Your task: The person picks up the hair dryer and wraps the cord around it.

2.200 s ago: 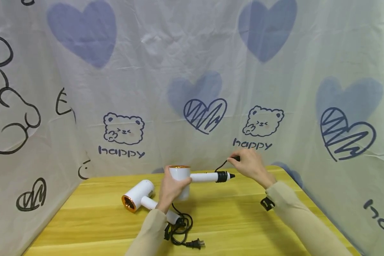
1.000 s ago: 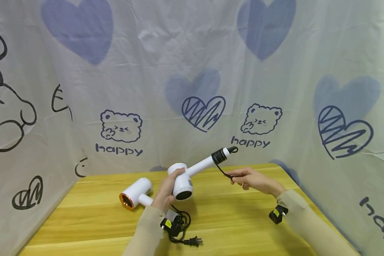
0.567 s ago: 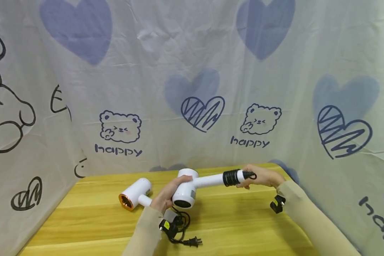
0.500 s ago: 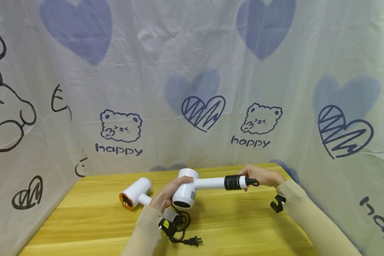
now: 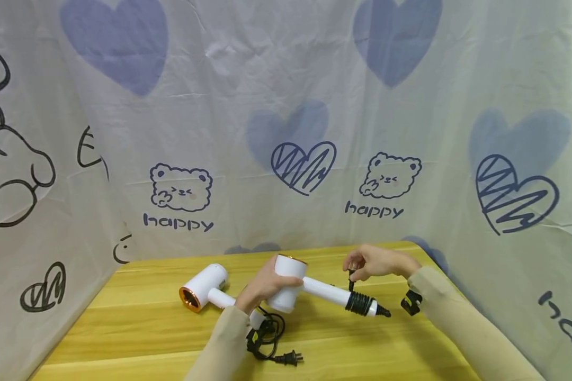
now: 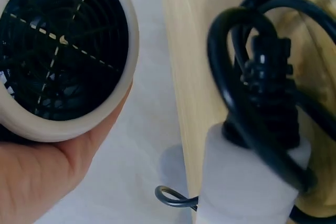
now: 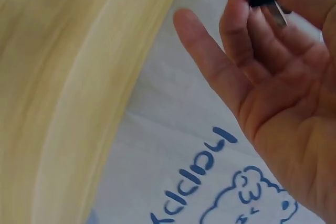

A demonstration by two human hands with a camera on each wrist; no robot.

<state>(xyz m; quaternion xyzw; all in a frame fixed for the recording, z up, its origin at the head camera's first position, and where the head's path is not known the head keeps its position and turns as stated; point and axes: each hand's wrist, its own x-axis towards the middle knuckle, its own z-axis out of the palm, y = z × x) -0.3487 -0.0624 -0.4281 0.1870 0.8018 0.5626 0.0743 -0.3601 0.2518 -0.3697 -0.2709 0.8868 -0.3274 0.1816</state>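
Hairdryer (image 5: 292,266) grasped in the left hand (image 5: 268,284) (black cord (image 5: 359,304) wound round its handle (image 5: 324,289)), plug (image 5: 351,284) pinched in the right hand (image 5: 369,262), second hairdryer (image 5: 207,284) lying nearby.

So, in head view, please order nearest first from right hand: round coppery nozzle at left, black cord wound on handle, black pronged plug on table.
1. Wound cord, below right hand.
2. Pronged plug, lower middle.
3. Coppery nozzle, left.
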